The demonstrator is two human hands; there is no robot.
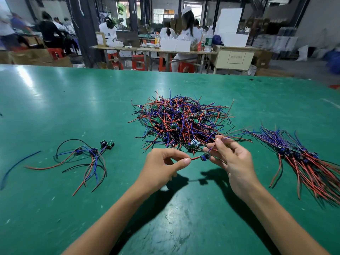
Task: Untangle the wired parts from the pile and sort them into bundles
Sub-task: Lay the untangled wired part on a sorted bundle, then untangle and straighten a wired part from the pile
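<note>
A wide green-topped bench (55,107) fills the view, with a workshop behind its far edge where several people sit on red stools at a long wooden table (147,49).

At the middle of the bench lies a tangled pile of red, blue and black wires with small green circuit boards (181,119). Toward the right edge lies a sorted bundle of the same wired boards (301,157), boards gathered together, blue wires fanning toward the far edge and red wires toward the near edge. Toward the left edge sits a small loose group of wired boards (86,157), their wires trailing toward the near edge. A single blue wire (16,167) lies near the left edge, apart from that group.

Both hands are raised just above the bench, on the near side of the pile. The left hand (163,170) pinches a red wire (195,158) between thumb and forefinger, the other fingers curled. The right hand (231,159) pinches thin blue wires between thumb and forefinger, the other fingers loosely bent. One small wired circuit board (205,156) hangs between the two hands, clear of the pile.
</note>
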